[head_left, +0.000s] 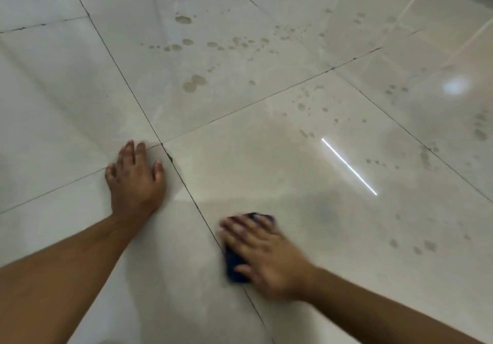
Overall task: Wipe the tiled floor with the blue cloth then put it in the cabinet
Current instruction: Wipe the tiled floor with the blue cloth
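1. I see pale glossy tiled floor (266, 173) filling the whole head view, cut by dark grout lines (186, 183). One line runs from upper left down to the lower middle, and others cross it.
2. Open floor lies ahead and to the right of both hands. A thin bright light reflection (348, 166) slants across the tile ahead of the right hand.
3. Brownish spots (194, 82) scatter over the far tiles and along the right side, well apart from the hands. The tile just ahead of the cloth looks smeared and hazy.
4. Left hand (136, 181): flat on the floor, fingers straight and spread, grip wide, holding nothing. It sits just left of a grout crossing.
5. Right hand (262, 250): blurred, palm down on the blue cloth (234, 266), fingers stretched over it and pressing it to the floor. Grip wide, not curled round the cloth.
6. The cloth is dark blue and bunched. It shows only at the hand's left edge and past the fingertips. It lies on the grout line at lower middle.
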